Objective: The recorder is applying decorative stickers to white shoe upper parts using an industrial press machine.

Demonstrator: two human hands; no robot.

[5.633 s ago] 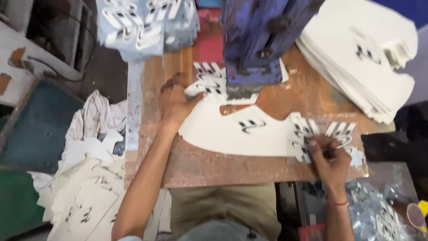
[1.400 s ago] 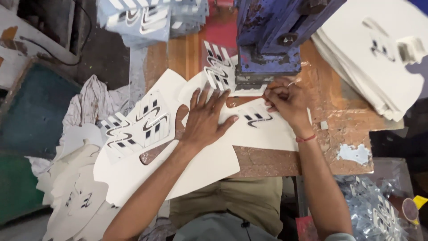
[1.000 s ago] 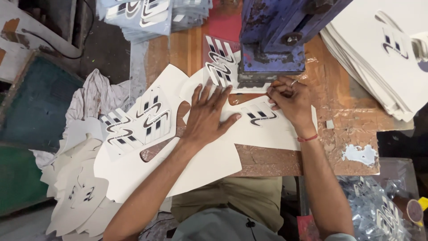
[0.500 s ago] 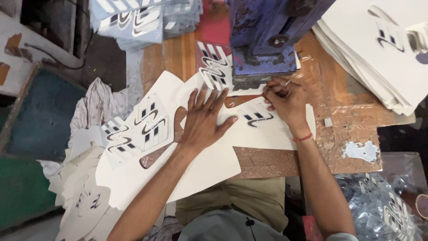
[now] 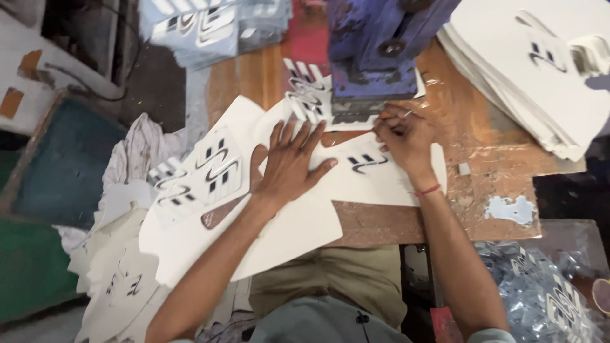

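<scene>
left hand [image 5: 289, 166] flat, fingers spread on the white sheet [image 5: 381, 174]; right hand [image 5: 401, 136] pinching its edge under the blue press [image 5: 375, 57]; best kept flat and square.

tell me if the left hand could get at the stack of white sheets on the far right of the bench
Probably not easily: the left hand lies flat mid-bench, and the right hand and blue press stand between it and the white stack.

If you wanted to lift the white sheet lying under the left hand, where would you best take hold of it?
Probably at the near edge of the white sheet, where it hangs off the wooden table toward the person. Pinch it from below and in front; the left hand presses the rest flat.
</scene>
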